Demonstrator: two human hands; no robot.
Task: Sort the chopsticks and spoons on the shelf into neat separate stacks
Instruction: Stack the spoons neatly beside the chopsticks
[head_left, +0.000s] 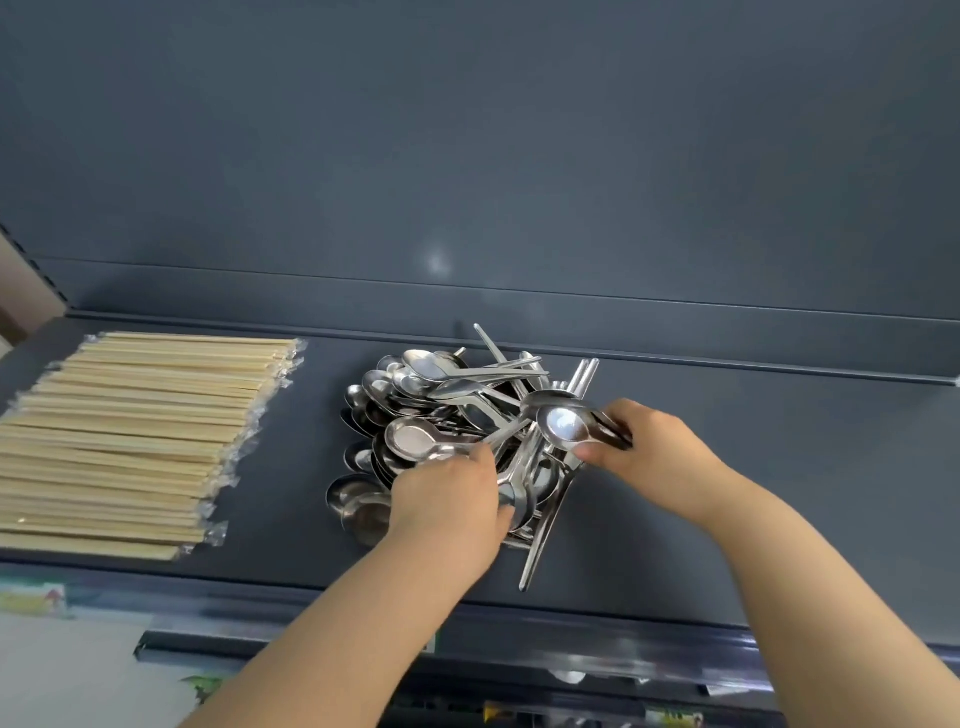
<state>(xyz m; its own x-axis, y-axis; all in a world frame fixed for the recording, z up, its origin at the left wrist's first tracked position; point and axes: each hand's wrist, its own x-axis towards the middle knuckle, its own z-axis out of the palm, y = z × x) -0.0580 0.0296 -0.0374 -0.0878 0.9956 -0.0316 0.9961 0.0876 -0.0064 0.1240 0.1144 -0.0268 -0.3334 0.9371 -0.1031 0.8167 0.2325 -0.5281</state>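
Now the spoons (441, 410) lie in a messy pile on the middle of the shelf (727, 467), well apart from the chopsticks (130, 441). The right grip (654, 447) pinches a few by their handles. The left grip (447, 493) curls round one in the pile. They look hard, light and slippy, so hold the thin handles.

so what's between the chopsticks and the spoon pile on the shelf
Nothing. In the head view only a bare strip of dark shelf separates the chopsticks from the spoons.
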